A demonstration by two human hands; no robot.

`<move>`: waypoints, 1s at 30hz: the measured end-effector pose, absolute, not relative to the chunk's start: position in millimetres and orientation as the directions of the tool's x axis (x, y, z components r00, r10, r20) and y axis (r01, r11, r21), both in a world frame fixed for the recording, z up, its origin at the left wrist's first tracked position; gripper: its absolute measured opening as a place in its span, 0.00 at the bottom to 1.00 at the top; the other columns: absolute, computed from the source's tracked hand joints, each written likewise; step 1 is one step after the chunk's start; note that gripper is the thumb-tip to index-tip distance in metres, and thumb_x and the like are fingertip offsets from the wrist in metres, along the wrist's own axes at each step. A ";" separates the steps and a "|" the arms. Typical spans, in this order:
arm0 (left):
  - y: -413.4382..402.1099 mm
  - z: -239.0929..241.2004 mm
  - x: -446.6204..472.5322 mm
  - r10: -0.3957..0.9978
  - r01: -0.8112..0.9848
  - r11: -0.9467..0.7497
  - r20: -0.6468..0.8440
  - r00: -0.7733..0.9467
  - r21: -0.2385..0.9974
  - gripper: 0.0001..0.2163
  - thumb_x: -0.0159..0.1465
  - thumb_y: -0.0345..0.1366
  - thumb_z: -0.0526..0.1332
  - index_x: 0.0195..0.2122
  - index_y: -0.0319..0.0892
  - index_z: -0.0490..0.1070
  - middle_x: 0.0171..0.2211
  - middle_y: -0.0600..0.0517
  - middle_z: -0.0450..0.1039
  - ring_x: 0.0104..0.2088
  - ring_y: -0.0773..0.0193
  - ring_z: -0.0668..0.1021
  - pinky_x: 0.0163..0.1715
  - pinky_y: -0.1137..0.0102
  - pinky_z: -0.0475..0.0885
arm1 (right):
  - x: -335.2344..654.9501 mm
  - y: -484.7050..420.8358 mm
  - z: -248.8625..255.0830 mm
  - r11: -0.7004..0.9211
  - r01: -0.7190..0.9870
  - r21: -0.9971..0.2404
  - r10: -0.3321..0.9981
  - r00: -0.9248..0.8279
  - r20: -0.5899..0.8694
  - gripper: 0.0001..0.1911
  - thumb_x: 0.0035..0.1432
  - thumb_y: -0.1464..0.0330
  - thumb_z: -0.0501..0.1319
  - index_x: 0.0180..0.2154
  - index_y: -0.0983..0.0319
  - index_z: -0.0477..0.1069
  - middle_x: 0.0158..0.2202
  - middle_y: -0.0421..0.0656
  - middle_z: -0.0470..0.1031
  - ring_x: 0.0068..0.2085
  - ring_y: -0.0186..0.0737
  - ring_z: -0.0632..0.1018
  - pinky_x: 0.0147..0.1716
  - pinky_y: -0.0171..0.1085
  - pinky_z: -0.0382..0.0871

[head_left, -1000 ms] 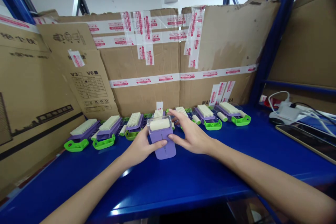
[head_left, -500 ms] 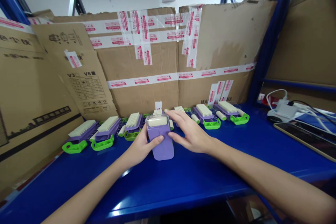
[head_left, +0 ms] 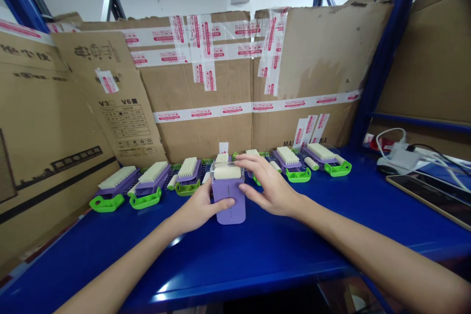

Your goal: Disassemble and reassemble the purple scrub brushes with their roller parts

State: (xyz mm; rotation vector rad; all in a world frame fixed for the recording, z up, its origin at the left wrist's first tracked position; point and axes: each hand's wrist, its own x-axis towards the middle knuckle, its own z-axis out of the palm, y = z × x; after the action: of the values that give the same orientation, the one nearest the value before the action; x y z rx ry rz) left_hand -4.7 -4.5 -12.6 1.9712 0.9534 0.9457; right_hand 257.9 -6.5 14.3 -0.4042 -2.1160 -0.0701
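Note:
A purple roller brush stands tilted in the middle of the blue shelf, with a cream roller under a clear cover at its top. My left hand grips it from the left, thumb across the flat purple face and the other fingers hidden behind. On its other side is my right hand, fingers stretched out and apart. Its fingertips are at the top right corner of the clear cover, and its thumb tip meets the right edge of the purple body. Whether the brush's lower end rests on the shelf I cannot tell.
Behind my hands runs a row of several purple brushes with cream bristles and green handles. Taped cardboard walls the back and left. At the right lie a phone and a white charger with cables.
The view has shifted slightly. The roller brush is turned a little more upright and squarer to me, with both hands keeping much the same places on it.

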 end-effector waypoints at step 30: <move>-12.2 -0.3 -10.1 0.703 0.562 -0.711 0.450 0.551 0.423 0.33 0.70 0.50 0.68 0.73 0.50 0.59 0.68 0.42 0.71 0.65 0.44 0.77 0.67 0.50 0.72 | 255.0 -6.9 7.1 0.921 0.344 -0.182 0.365 -0.600 0.712 0.19 0.78 0.58 0.58 0.62 0.60 0.64 0.55 0.53 0.80 0.54 0.51 0.83 0.53 0.51 0.81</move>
State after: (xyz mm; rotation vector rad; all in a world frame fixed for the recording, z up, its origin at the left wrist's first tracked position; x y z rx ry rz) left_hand -10.1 -12.2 -0.3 2.5578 1.0618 0.8950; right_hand 255.0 -6.9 7.1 -0.5016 -2.2612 0.0328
